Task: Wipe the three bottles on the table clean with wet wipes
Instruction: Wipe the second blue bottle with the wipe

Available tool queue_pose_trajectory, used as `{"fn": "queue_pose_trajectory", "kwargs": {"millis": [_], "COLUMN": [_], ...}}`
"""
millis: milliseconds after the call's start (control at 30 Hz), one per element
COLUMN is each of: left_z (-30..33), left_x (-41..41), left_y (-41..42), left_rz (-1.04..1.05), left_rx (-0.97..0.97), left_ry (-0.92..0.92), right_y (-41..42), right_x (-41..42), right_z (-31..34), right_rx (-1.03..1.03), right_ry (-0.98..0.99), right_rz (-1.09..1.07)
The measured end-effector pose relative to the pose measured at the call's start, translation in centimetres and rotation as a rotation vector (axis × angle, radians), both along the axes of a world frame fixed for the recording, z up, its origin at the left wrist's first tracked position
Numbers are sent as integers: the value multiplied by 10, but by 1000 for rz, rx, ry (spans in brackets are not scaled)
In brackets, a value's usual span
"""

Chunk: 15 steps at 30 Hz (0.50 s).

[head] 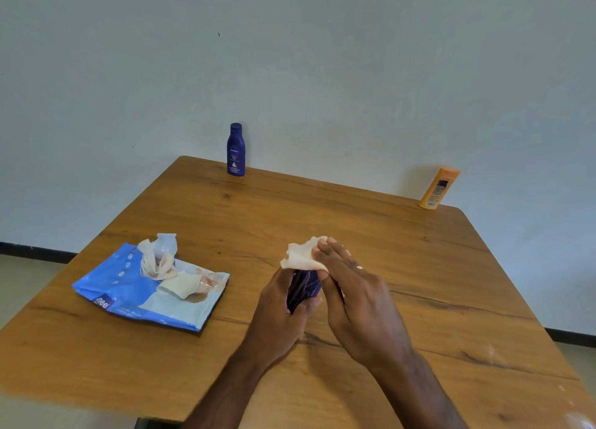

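Wooden table (322, 209) against a pale wall. Mid-table, a dark blue bottle (303, 291) is mostly hidden: the left hand (280, 316) grips its body, while the right hand (351, 286) presses a white wet wipe (301, 254) over its top with fairly straight fingers.

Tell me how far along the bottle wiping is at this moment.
Nothing here shows a bottle as finished. In hand: the left hand grips a dark blue bottle while the right hand presses a wet wipe over its top. The Nivea bottle and the orange bottle stand at the table's far edge; whether either was wiped cannot be told. The wipes pack lies open, a wipe sticking out.
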<state>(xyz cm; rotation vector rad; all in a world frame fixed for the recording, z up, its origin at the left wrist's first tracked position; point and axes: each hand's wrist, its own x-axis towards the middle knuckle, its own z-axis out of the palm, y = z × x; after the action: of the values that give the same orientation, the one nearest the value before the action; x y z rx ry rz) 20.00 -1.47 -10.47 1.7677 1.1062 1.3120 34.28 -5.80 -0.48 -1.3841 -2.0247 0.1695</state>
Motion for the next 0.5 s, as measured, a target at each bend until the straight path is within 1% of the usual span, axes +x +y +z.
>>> {"fn": "queue_pose_trajectory", "kwargs": {"millis": [100,200,333,433,500], "left_z": [-2,-3,1,-1,-2], "left_x": [1,2,1,-1,-1], "left_y": [2,3,0,1,2], "left_rz": [-9,-25,-14,-15,1], "left_rx": [1,4,37,48,18], "left_ry": [-6,4,4,7,0], "right_y": [-2,7,18,15,9], "right_x": [9,13,3,-7,-7], "right_z": [-2,4,10,8,4], "right_rx": [28,-17,-65,-45,-15], "right_ry": [57,96,32,-20,-10], "right_rz": [-34,-81,-49,1,28]}}
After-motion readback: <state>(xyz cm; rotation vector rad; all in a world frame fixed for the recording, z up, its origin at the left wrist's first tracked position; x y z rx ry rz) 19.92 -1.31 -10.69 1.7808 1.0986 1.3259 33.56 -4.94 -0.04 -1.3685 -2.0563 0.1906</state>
